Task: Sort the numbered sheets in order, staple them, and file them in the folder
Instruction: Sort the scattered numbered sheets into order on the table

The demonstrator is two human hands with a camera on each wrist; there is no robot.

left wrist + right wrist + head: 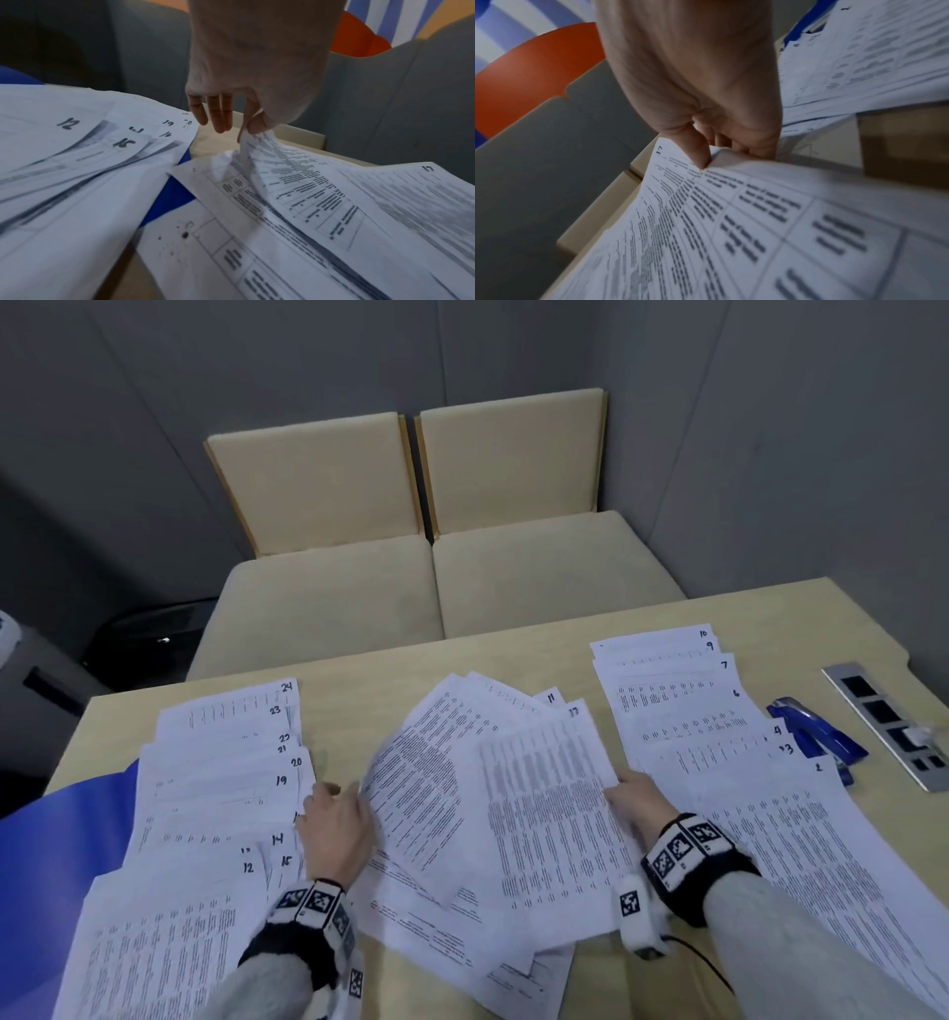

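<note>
White sheets are lying in three fanned piles on the table (390, 670). The left hand (336, 829) is pinching a sheet (416, 793) from the middle pile. The right hand (639, 806) is pinching sheet 17 (554, 814). The blue folder (67, 845) is lying at the left, the stapler (816, 737) at the right

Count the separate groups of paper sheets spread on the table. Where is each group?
3. The left spread lies by the left hand, the middle pile is held by both hands, and the right spread lies beside the right hand. Overlaps may hide sheets.
</note>
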